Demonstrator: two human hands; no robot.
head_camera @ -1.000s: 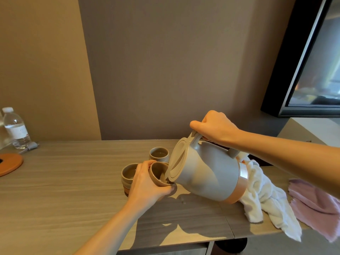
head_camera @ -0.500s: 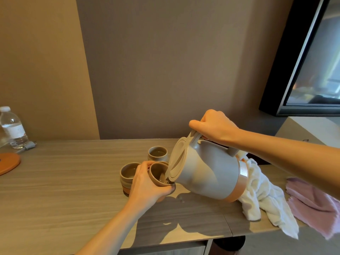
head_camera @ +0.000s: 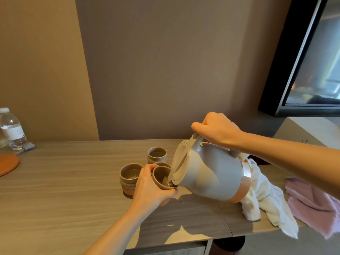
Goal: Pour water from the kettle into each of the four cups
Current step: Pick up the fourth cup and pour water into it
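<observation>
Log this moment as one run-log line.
step: pouring | right hand: tilting kettle | left hand: holding tilted cup at spout | three other cups on table

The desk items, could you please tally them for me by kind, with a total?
Cups: 4, one in the left hand, one beside it, one further back, one mostly hidden
Kettle: 1, in the right hand
Cloths: 2, white and pink
Bottle: 1
Orange disc: 1
Total: 9
</observation>
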